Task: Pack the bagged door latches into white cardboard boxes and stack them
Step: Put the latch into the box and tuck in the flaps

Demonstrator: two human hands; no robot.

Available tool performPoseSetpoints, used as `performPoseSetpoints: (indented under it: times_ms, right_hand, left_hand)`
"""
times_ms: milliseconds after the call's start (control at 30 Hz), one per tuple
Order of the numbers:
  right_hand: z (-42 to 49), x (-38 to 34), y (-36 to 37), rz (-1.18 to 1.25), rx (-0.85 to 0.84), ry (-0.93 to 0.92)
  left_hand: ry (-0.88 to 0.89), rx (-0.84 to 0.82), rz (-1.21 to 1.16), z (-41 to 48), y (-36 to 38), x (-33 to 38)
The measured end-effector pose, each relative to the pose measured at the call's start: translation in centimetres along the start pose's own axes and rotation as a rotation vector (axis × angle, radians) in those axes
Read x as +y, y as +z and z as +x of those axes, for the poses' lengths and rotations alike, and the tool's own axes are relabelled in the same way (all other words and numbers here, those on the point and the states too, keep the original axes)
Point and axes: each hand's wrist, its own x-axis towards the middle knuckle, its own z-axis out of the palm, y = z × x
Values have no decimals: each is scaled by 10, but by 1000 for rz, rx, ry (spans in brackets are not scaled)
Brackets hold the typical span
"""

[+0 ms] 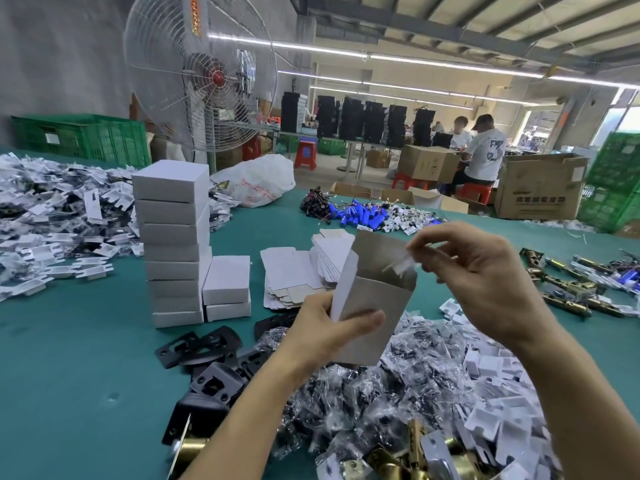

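Box (372, 306) – white card outside, grey inside – is held above the bench (86, 375), over the near pile of bags (415, 375) and well right of the tall stack (173, 244). The left hand (332, 327) grips its lower half, thumb across the near face and fingers (320, 306) curled round the far edge. The right hand (485, 271) pinches a small clear bag (403, 265) between thumb and fingers (426, 242) right at the mouth; the bag is blurred, so I cannot tell what is in it. From here the bag could snag on the rim or on the raised back flap and slip outside, dropping into the pile, where it would be lost among the others. A tight left grip might also squash the thin card and narrow the mouth. Whether the bottom is tucked shut is hidden, so the contents might fall through. The long axis of the box runs nearly upright, leaning a little right – open end up toward the right hand, closed end down toward the pile.
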Motion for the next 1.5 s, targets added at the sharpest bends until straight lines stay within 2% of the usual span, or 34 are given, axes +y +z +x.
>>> performPoseSetpoints:
  times_ms: [100, 233, 400, 667, 900, 1000, 1100, 1233, 1333, 1500]
  right_hand:
    - [3, 0, -6, -155, -155, 41]
    - [3, 0, -9, -351, -179, 12]
    - [-3, 1, -5, -382, -207, 16]
    - [-5, -12, 3, -374, -51, 90]
    - [-10, -39, 15, -386, 175, -87]
    - [-10, -43, 22, -389, 249, -93]
    - [-7, -43, 25, -390, 270, -65]
    - [-4, -52, 29, -440, 301, -160]
    - [-5, -58, 32, -448, 297, -190]
    - [-2, -52, 34, -519, 220, -53]
  left_hand:
    - [-2, -81, 12, -1, -1, -1]
    - [-19, -105, 43, 0, 2, -3]
    - [4, -101, 33, 1, 2, -7]
    - [115, -31, 48, 4, 2, -10]
    - [250, 53, -48, 6, 2, -10]
    - [282, 120, -18, 5, 3, -11]
    - [342, 171, 27, 6, 5, -12]
    - [431, 269, 99, 9, 5, -13]
    - [436, 296, 116, 9, 5, -14]
    - [461, 334, 267, 9, 5, -15]
